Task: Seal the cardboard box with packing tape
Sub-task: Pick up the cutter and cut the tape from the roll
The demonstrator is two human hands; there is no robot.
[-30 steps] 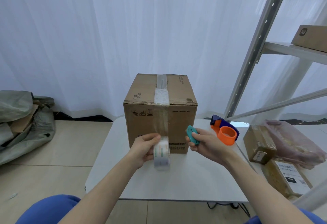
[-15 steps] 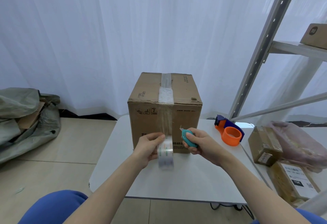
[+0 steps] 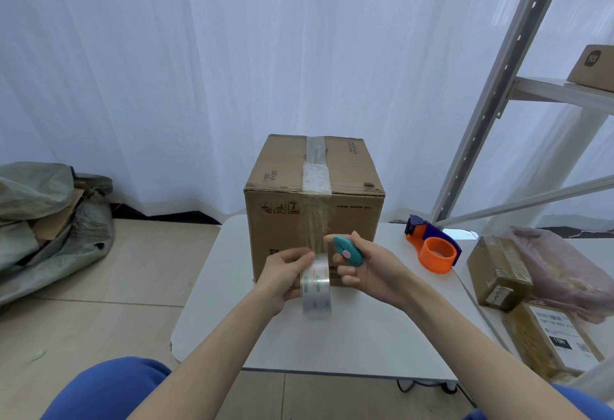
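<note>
your left hand (image 3: 282,278) is curled around the roll of clear packing tape (image 3: 315,286), fingers wrapped over its left side and thumb up near the top edge, holding it low against the front face of the cardboard box (image 3: 314,207). your right hand (image 3: 368,270) is closed on a small teal cutter (image 3: 347,251) with a pink button, gripped between thumb and fingers, its tip pointing up and to the left, just beside the taut strip of tape (image 3: 317,220) that runs from the roll up the front of the box; whether the tip actually touches the tape is hard to tell from this angle. that strip climbs over the front top edge and lies along the centre seam of the closed top flaps, toward the far edge. the box stands upright on a small white table (image 3: 349,336), set toward the back of it, with both your hands in front of it. to the right on the table, well apart from the box, sits an orange and blue tape dispenser (image 3: 433,247). further right there are several brown parcels (image 3: 501,273) and a pinkish plastic bag (image 3: 564,270), behind them a grey metal shelving frame (image 3: 491,94). on the floor to the left lies a heap of grey-green sacks (image 3: 46,220), and a white curtain (image 3: 199,71) hangs behind everything.
</note>
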